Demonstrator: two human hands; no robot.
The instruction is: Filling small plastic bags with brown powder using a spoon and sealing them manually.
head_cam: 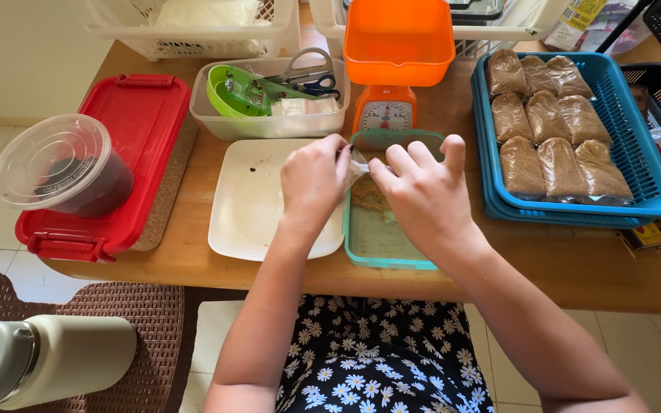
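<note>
Pinching a small clear plastic bag (359, 162) between both hands, left hand (314, 183) at 9 o'clock, right hand (422, 195) at 3, fingers closed on it, above the teal rectangular plastic tray (380, 245) of brown granules on the wooden worktop (499, 260).

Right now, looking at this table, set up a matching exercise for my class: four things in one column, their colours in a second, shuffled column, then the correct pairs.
Column one:
1. Flat box lid under the round tub
2. Bowl of the kitchen scale
3. Basket holding the filled packets
4. Square plate beside the left hand

Column two:
A. Blue
B. White
C. Red
D. Orange

Pairs: 1-C, 2-D, 3-A, 4-B
</note>
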